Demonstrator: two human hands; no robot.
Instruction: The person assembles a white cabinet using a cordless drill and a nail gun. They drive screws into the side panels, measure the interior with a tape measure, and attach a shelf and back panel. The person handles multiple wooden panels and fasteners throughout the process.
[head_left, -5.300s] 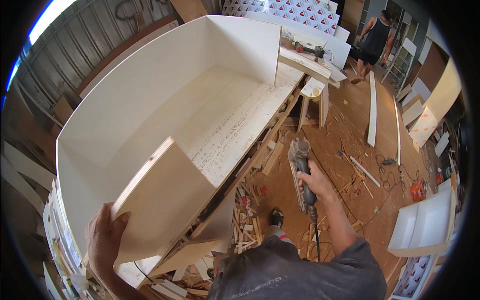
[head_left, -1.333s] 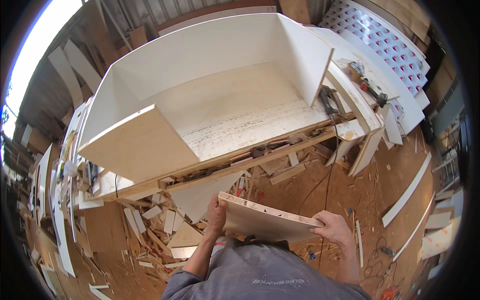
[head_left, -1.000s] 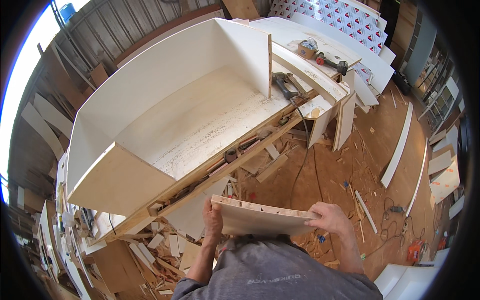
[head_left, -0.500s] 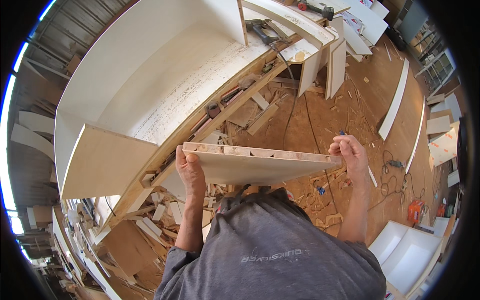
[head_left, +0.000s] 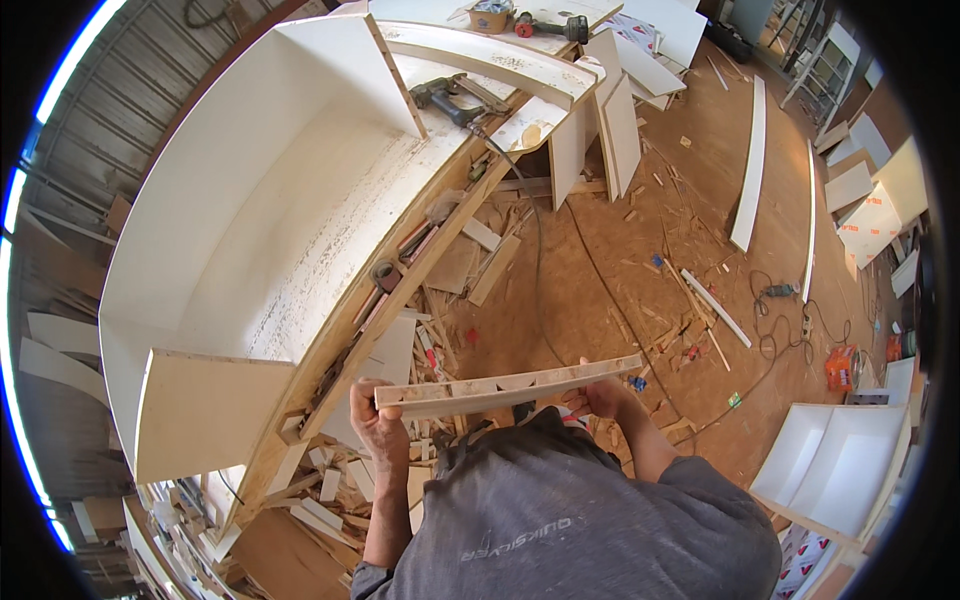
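Observation:
A pale wooden panel (head_left: 500, 388) is held crosswise in front of my body, its narrow frame-like edge turned up and showing several small dark gaps. My left hand (head_left: 380, 422) is closed around the panel's left end, with the thumb on the near side. Toward the right end, my right hand (head_left: 602, 398) grips it from the near side, and one fingertip shows past the far edge. To the left stands a large curved white cabinet piece (head_left: 200, 210) on the bench, with one upright divider (head_left: 210, 415) near and another (head_left: 345, 65) far.
A black nail gun (head_left: 450, 102) with a hose lies on the bench, and a cordless drill (head_left: 550, 28) lies farther back. Wood scraps (head_left: 345, 485) litter the floor beside the bench. Cables (head_left: 610, 270) cross the brown floor. A white shelf box (head_left: 830, 465) stands at right.
My right hand has come in from beside the panel's right end to grip it. The panel has dropped lower and tilted, showing less of its face. The view has shifted rightward.

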